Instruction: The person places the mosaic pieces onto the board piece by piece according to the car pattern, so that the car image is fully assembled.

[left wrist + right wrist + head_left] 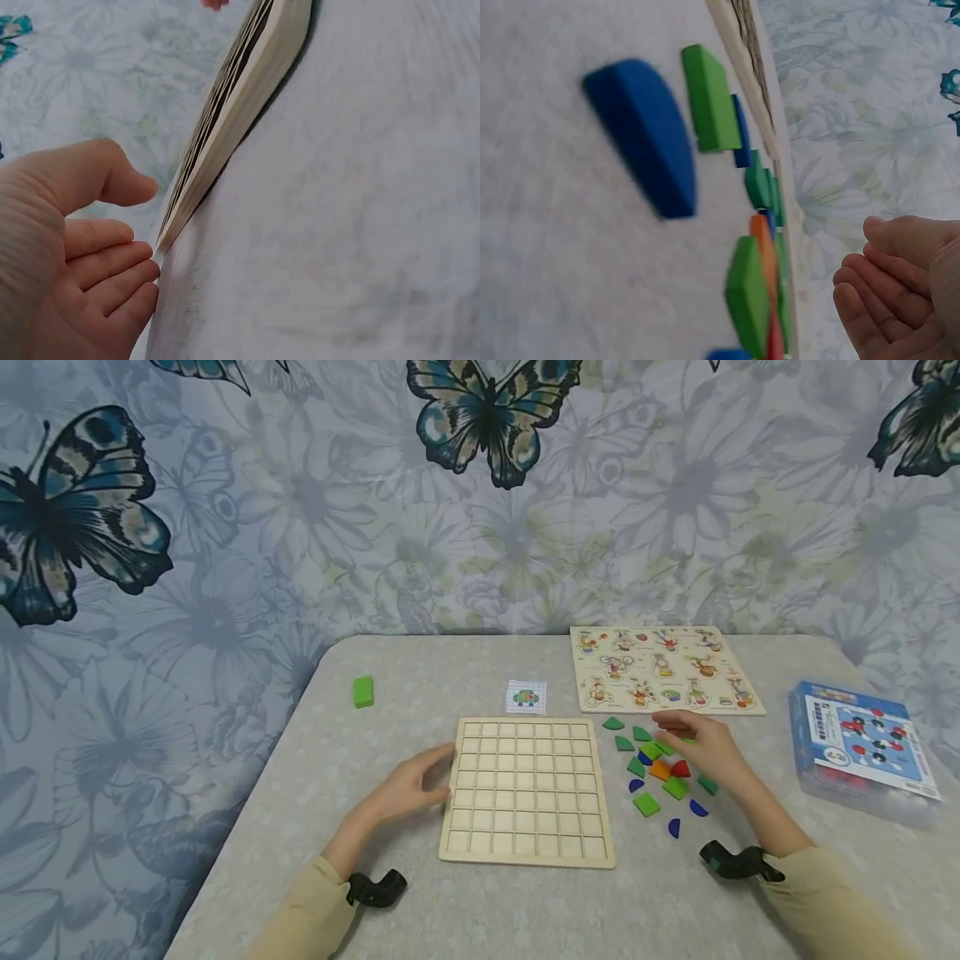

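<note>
A green block lies alone at the far left of the table, well apart from either hand. The left hand is set against the left edge of the grid board; in the left wrist view its fingers are seen lightly bent beside the board's edge, thumb apart — nothing is gripped, the board is at most touched at its corner. The board lies flat, its cells unfilled, just right of that hand and between the two hands.

Beyond the board's far edge a small picture card is seen, and further right a peg puzzle with cartoon figures.

The loose pieces — green, blue, one orange, one red — are scattered just right of the board and directly under the right hand, which is held over the far part of the cluster. Its fingers are loosely curled in the right wrist view, palm empty; no piece is held. The pieces lie below and toward the near side of this hand, so the right hand is by far the nearer one to them. A blue half-round and a green square lie nearest the wrist camera. Nothing stands between the pieces and the board.

At the far right a blue box is set, near the right forearm but apart from it.
</note>
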`<act>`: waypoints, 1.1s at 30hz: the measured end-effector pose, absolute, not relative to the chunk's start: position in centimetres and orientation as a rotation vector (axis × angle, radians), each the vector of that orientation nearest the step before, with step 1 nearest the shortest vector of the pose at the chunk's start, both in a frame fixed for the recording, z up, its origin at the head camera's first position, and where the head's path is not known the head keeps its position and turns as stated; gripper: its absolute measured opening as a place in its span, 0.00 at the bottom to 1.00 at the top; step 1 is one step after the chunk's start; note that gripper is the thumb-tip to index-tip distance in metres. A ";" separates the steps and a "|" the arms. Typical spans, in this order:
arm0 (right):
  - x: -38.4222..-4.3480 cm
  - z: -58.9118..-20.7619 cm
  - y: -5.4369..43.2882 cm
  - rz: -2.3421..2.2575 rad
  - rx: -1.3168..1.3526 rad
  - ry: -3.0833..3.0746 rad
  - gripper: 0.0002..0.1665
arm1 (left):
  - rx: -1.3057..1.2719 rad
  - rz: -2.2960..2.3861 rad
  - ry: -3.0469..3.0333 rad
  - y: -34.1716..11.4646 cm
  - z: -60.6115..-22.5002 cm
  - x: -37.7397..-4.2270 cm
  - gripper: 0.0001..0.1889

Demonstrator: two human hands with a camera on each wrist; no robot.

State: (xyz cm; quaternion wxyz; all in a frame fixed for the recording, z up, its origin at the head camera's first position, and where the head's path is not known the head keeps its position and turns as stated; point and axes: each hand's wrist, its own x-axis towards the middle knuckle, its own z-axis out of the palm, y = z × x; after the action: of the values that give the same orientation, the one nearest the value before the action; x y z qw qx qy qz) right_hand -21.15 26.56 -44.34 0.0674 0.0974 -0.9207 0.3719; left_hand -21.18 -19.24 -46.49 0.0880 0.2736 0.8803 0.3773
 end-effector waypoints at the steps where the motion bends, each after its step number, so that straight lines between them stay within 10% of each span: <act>1: -21.4 -44.6 26.4 1.126 0.293 -2.775 0.21 | 0.813 1.131 2.618 -19.2 -46.5 -21.1 0.37; 33: -24.1 -48.1 25.2 0.921 0.480 -2.724 0.18 | 0.853 1.209 2.578 -19.1 -47.6 -20.9 0.35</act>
State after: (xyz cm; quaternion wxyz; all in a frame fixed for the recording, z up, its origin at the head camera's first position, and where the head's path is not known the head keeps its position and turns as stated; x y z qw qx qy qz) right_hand -24.09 25.16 -48.08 0.1129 0.1637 -0.9284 0.3138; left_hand -20.87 -19.12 -47.56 0.0843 0.2858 0.8643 0.4053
